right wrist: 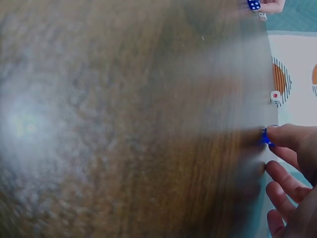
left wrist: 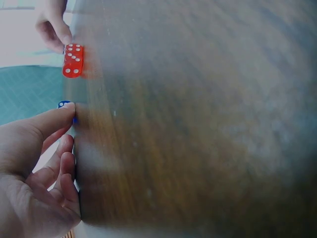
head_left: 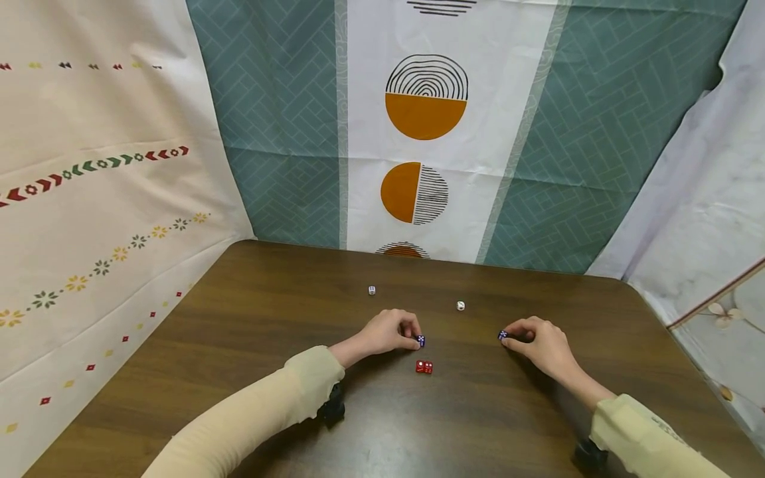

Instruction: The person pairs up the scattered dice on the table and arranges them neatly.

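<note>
My left hand (head_left: 390,332) pinches a blue die (head_left: 421,340) between thumb and forefinger, low at the tabletop near the middle. Just in front of it two red dice (head_left: 424,367) sit side by side, touching. Over on the right, my right hand (head_left: 545,345) pinches another blue die (head_left: 503,335) by its edges. In the left wrist view the thumb covers most of the left blue die (left wrist: 64,104). The right wrist view shows only part of the right blue die (right wrist: 268,136) past the thumb.
Two white dice lie farther back on the brown wooden table (head_left: 287,279): one at the left (head_left: 372,290), another white die (head_left: 461,305) between the hands. Patterned cloths (head_left: 287,133) hang behind the table and along both sides.
</note>
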Demonstrator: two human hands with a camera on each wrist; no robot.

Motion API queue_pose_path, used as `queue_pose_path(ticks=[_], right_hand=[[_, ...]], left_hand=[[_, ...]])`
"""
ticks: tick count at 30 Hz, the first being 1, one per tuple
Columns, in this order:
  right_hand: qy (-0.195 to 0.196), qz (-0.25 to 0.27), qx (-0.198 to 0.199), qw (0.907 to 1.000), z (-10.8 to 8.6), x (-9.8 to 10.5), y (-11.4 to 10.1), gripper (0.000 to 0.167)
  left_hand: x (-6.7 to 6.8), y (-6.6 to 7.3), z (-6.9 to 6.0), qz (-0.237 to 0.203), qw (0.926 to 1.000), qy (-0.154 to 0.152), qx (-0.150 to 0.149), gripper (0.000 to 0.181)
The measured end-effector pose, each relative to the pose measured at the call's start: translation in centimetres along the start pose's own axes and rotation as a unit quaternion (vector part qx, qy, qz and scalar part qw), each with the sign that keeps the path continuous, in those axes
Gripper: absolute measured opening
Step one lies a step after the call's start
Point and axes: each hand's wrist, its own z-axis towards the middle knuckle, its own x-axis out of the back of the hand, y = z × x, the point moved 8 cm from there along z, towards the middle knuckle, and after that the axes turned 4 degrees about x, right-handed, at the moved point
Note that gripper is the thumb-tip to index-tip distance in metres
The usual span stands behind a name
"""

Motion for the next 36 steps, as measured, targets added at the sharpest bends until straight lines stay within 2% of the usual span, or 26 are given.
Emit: queue_pose_path(ticks=[12, 21, 36], right_hand=[[-0.010, 0.026, -0.008, 0.9996, 0.3, -0.7, -0.3, 0.011], [-0.044, 0.066, 0.002, 0.9968, 1.2, -1.9, -1.8, 0.010], [-0.078, 0.107, 0.005, 0.9912, 2.1, -4.4, -4.4, 0.009]], left_hand=[[0.1, 0.0, 0.2, 0.017, 0.9998, 0.008, 0.002, 0.012], [0.2, 0.4, 0.2, 0.046, 0.9989, -0.002, -0.004, 0.011], [0.1, 0.4, 0.3, 0.039, 0.9992, -0.001, 0.005, 0.010]])
